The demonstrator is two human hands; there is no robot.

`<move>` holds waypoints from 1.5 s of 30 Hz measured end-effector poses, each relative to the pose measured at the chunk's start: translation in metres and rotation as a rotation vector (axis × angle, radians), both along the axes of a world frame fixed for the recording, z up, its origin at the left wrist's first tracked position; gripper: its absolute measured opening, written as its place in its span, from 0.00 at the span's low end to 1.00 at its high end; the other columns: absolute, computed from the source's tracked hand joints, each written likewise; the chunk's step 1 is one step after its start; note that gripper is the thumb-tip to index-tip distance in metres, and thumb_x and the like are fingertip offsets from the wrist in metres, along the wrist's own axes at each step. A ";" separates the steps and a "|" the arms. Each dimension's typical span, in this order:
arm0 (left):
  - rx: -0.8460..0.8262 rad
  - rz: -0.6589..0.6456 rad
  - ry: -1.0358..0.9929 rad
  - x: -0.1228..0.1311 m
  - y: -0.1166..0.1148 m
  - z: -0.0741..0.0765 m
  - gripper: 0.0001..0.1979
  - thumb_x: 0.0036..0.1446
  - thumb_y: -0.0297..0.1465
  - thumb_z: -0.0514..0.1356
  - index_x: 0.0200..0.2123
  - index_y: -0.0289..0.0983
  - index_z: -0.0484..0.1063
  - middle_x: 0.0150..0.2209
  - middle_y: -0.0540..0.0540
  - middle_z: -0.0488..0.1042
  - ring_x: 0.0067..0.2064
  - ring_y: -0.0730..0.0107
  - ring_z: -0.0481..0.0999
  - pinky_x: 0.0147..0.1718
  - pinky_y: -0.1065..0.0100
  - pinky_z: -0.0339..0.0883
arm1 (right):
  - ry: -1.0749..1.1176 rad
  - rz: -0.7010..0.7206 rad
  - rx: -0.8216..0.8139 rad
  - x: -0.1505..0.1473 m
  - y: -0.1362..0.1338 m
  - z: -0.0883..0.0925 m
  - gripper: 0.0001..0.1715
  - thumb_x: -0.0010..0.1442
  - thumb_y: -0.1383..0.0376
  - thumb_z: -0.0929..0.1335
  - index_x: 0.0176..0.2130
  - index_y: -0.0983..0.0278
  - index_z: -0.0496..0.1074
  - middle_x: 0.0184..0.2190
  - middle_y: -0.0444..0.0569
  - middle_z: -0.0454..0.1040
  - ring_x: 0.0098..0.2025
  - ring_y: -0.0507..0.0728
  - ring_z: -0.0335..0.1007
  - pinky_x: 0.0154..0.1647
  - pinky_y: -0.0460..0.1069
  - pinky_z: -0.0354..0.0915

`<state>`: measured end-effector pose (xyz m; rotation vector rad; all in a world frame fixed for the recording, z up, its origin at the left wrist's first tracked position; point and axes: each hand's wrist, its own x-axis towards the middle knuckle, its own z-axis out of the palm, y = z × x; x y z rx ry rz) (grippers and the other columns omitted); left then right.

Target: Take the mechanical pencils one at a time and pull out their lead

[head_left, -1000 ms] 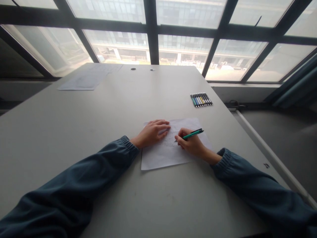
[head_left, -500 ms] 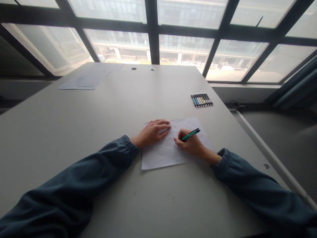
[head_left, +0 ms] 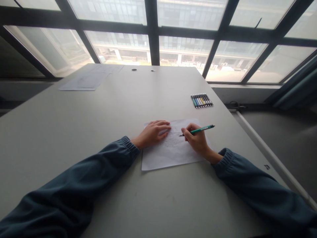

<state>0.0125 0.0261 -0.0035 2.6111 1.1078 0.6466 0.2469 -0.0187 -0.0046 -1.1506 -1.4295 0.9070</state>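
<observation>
A sheet of white paper (head_left: 163, 158) lies on the table, with faint grey marks near its middle. My left hand (head_left: 154, 133) rests flat on the paper's left part, fingers stretched out and slightly apart. In my right hand (head_left: 197, 140) is a green and black pen (head_left: 201, 129), pinched between thumb and fingers. The pen leans over with its tip pointing left, close above or on the paper; I cannot tell whether it touches. Part of the paper's right side is hidden under my right hand.
A row of several pens with coloured barrels (head_left: 201, 100) lies beyond the paper to the right. More paper sheets (head_left: 81, 79) lie at the far left of the white table (head_left: 119, 102). Dark-framed windows (head_left: 155, 49) stand behind the table's far edge.
My right hand has shifted right and slightly away from me, and the pen has tipped lower, uncovering more grey marks. My left hand has stayed in place.
</observation>
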 end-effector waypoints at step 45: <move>0.239 -0.030 -0.488 0.001 -0.001 0.008 0.07 0.62 0.36 0.66 0.37 0.39 0.78 0.35 0.44 0.79 0.38 0.65 0.76 0.39 0.62 0.73 | 0.647 0.221 -0.296 0.015 0.016 0.003 0.25 0.58 0.46 0.73 0.38 0.65 0.78 0.24 0.44 0.67 0.23 0.49 0.56 0.22 0.46 0.48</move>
